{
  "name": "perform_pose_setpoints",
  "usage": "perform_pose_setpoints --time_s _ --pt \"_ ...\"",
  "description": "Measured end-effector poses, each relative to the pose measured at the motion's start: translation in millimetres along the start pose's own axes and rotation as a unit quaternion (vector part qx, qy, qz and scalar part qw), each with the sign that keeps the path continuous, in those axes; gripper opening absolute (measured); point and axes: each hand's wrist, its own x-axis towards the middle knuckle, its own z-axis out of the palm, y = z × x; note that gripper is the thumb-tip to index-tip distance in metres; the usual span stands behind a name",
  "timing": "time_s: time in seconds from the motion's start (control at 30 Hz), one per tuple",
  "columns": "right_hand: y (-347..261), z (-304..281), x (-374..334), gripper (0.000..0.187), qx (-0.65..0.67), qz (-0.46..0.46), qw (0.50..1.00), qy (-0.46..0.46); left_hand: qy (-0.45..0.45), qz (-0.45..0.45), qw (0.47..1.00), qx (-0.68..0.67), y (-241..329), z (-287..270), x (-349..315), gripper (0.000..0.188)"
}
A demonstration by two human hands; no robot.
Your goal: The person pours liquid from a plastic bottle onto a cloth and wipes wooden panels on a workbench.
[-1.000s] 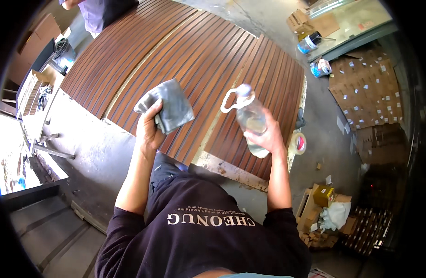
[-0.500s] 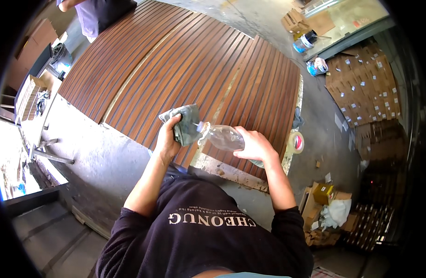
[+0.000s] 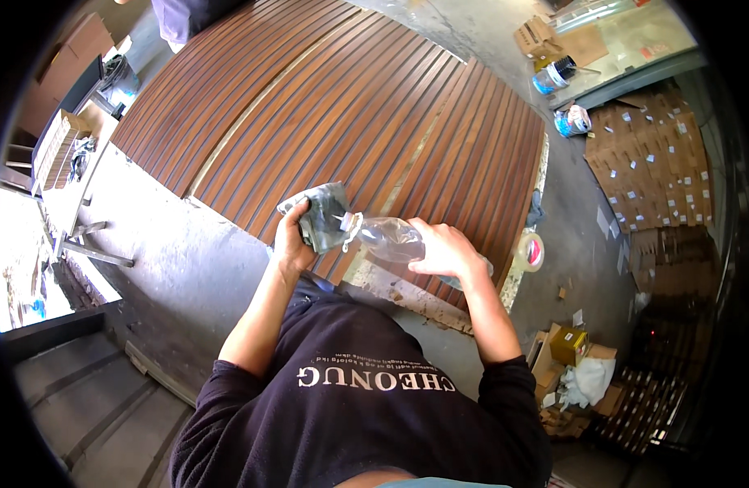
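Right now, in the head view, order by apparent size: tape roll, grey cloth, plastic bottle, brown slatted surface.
1. Brown slatted surface
2. Grey cloth and plastic bottle: not ranked; the right hand hides part of the bottle, and their visible areas look similar
3. Tape roll

"What are the hands holding?"

"The left hand [image 3: 294, 241] has a folded grey cloth [image 3: 326, 218]; the right hand [image 3: 447, 254] grips a clear bottle [image 3: 389, 237]—tipped, its neck [image 3: 353, 224] toward nine o'clock."

"Does the neck touch the cloth?"

"It's right at the cloth's three-o'clock side; I can't tell whether they touch."

"And around them?"

"Brown slatted panels [image 3: 342, 122] below, on a pale-edged table [image 3: 407, 302]. Tape roll [image 3: 521, 254] at three o'clock, a bucket [image 3: 573, 122] at two—and another person [image 3: 187, 18] at eleven."
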Motion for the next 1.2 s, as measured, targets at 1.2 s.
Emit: perform_pose_setpoints --time_s 1.2 --pt "112 22 27 0.068 0.335 -0.098 0.742 0.572 -0.033 0.339 0.507 0.792 -19 -35 -41 0.050"
